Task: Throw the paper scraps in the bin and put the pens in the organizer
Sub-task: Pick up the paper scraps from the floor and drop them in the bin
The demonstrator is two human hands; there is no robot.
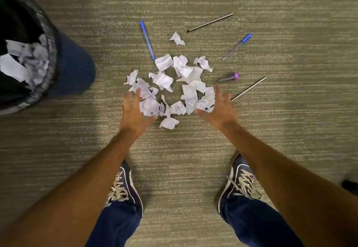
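While the person bends over the carpet (193, 169), left hand (133, 111) and right hand (217, 109) flank the paper scraps (170, 86), fingers spread, possibly touching edge pieces. Blue pens (147, 39) lie beyond; bin (48, 39) far left.

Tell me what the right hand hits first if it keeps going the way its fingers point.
Likely the paper scraps: the right hand is open at the pile's right edge, fingers angled forward over it. Height above the carpet is unclear.
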